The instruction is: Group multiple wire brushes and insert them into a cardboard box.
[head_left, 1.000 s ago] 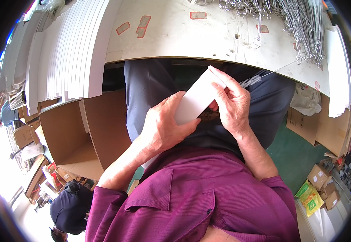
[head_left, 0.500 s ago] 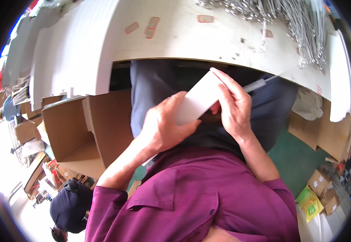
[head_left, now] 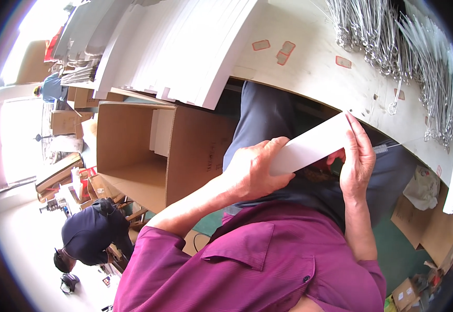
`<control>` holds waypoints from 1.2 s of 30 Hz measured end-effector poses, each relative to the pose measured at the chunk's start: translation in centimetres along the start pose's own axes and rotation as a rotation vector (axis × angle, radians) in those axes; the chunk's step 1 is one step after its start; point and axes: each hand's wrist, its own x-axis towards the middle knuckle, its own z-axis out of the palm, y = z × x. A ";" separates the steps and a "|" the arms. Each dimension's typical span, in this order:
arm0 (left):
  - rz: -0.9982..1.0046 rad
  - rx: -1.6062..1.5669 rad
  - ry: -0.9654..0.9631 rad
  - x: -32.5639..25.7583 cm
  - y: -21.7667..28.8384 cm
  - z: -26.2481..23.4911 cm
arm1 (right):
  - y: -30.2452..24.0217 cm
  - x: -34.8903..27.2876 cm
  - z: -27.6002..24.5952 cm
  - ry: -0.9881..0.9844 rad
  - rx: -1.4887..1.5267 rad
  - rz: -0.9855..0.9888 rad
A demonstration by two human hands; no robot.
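Observation:
A narrow white box (head_left: 312,144) lies tilted between my two hands, above my lap. My left hand (head_left: 260,167) is closed around its lower left end, thumb along the near side. At the upper right end, my right hand (head_left: 357,156) holds the box with fingers pressed together along the edge. Just right of that hand, a wire-stemmed brush (head_left: 380,149) with pale bristles sticks out; whether the hand grips it is hidden. More looped wire stems (head_left: 364,36) and bristled brushes (head_left: 437,78) are heaped on the table (head_left: 309,78) beyond.
Stacked white flat boxes (head_left: 177,47) fill the table's left side. Below them stands an open cardboard carton (head_left: 132,156). A white plastic bag (head_left: 422,188) and cardboard (head_left: 419,223) are at the right. A person in dark clothes (head_left: 93,231) bends at lower left.
The view has swung to the left, so table, carton and hands appear farther right. Both hands keep their hold on the white box, with little change in grip.

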 end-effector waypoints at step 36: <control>-0.344 1.113 0.856 6.9 -20.5 -34.3 | 2.4 8.0 -1.0 0.101 -0.673 -0.472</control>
